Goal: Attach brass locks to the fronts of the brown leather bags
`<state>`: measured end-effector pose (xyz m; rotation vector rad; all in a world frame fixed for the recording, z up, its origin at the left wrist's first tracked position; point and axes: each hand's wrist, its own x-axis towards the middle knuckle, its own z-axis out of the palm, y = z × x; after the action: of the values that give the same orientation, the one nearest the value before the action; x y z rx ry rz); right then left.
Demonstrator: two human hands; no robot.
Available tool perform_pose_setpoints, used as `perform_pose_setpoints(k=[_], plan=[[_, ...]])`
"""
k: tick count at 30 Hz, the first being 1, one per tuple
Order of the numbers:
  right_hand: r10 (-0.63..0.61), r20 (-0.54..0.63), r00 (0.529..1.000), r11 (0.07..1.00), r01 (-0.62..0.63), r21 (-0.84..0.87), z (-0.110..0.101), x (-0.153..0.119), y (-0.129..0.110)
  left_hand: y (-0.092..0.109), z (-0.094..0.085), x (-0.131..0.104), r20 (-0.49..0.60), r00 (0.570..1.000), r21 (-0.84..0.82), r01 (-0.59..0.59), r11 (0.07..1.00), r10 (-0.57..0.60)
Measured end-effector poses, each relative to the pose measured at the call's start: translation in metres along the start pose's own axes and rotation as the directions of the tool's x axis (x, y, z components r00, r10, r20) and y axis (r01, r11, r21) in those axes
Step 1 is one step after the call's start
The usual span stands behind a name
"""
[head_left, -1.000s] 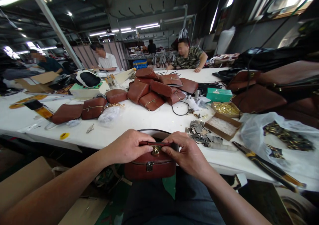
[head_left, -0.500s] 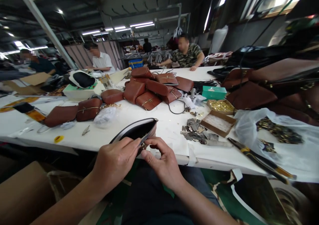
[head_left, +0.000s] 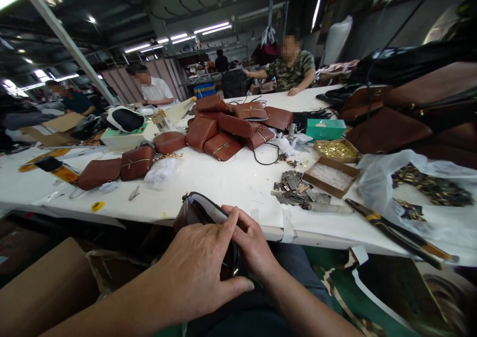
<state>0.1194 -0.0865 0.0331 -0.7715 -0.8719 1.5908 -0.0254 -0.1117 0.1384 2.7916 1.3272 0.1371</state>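
- Left hand (head_left: 203, 260): laid back-upward across the bag; thumb held wide of the fingers; undersides hidden, so whether anything is gripped by it cannot be told.
- Right hand (head_left: 251, 237): fingers bent and closed on the bag's edge; its fingertips are met by those of the left hand.
- Brown bag (head_left: 192, 211): tilted, mouth open, dark lining shown; held above the lap at the table's near edge, partly covered by the left hand.
- Table (head_left: 223, 178): white-topped, spread with parts and finished-looking goods.
- Pile of brown bags (head_left: 203, 134): heaped mid-table, zips seen on several.
- Metal plates (head_left: 296, 185): loosely piled, to the right of the hands.
- Shallow carton (head_left: 321, 187): filled with small clear pieces; placed beside the plates.
- Gold-coloured fittings (head_left: 337, 149): boxed, just behind the carton.
- Pliers (head_left: 395, 232): laid at the table's right, before a clear plastic sack (head_left: 372, 178).
- Yellow ring (head_left: 97, 206): laid near the front edge, at left.
- Co-worker in camouflage shirt (head_left: 294, 71): seated at the far side, one hand rested on the table.
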Motion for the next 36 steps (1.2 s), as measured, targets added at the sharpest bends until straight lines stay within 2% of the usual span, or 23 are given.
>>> perform_pose_setpoints(k=[4, 6, 8, 11, 14, 17, 19, 22, 26, 29, 32, 34, 36], plan=[[0.103, 0.014, 0.995, 0.994, -0.104, 0.025, -0.021, -0.007, -0.005, -0.012, -0.015, 0.012, 0.012, 0.996, -0.033, -0.090, 0.995, 0.090], [0.132, 0.051, 0.990, 0.991, -0.132, -0.012, -0.033, -0.010, -0.010, -0.025, -0.019, 0.022, -0.015, 0.997, -0.002, -0.072, 0.997, 0.072], [0.168, 0.081, 0.983, 0.982, -0.160, -0.097, -0.046, -0.012, -0.014, -0.039, -0.015, 0.032, 0.020, 0.999, 0.025, -0.027, 0.999, 0.027], [0.199, 0.066, 0.978, 0.963, -0.183, -0.197, -0.060, -0.017, -0.010, -0.053, 0.001, 0.046, 0.122, 0.992, 0.059, -0.018, 0.998, 0.010], [0.190, -0.048, 0.981, 0.971, -0.195, -0.138, -0.071, -0.022, 0.009, -0.058, 0.024, 0.061, 0.230, 0.973, 0.068, -0.052, 0.996, 0.035], [0.177, -0.172, 0.969, 0.980, -0.189, -0.058, -0.077, -0.030, 0.036, -0.061, 0.049, 0.080, 0.444, 0.896, -0.002, -0.028, 1.000, 0.026], [0.149, -0.230, 0.962, 0.985, -0.164, -0.050, -0.081, -0.036, 0.050, -0.062, 0.066, 0.092, 0.515, 0.856, -0.024, -0.040, 0.999, 0.047], [0.110, -0.300, 0.948, 0.987, -0.140, -0.081, -0.086, -0.044, 0.061, -0.067, 0.086, 0.107, 0.506, 0.851, -0.123, -0.091, 0.988, 0.141], [0.106, -0.391, 0.914, 0.977, -0.170, -0.132, -0.086, -0.047, 0.063, -0.071, 0.093, 0.127, 0.523, 0.824, -0.233, -0.109, 0.966, 0.219], [0.094, -0.480, 0.872, 0.985, -0.153, -0.084, -0.082, -0.043, 0.068, -0.066, 0.092, 0.148, 0.560, 0.789, -0.178, -0.181, 0.967, 0.251], [0.142, -0.559, 0.817, 0.985, -0.175, -0.005, -0.081, -0.039, 0.077, -0.056, 0.095, 0.168, 0.588, 0.766, -0.105, -0.245, 0.964, 0.259], [0.164, -0.596, 0.786, 0.982, -0.188, 0.022, -0.085, -0.036, 0.083, -0.049, 0.101, 0.175, 0.589, 0.768, -0.067, -0.265, 0.962, 0.253], [0.168, -0.618, 0.768, 0.981, -0.190, 0.030, -0.091, -0.033, 0.087, -0.045, 0.109, 0.176, 0.566, 0.787, -0.049, -0.264, 0.963, 0.244]])
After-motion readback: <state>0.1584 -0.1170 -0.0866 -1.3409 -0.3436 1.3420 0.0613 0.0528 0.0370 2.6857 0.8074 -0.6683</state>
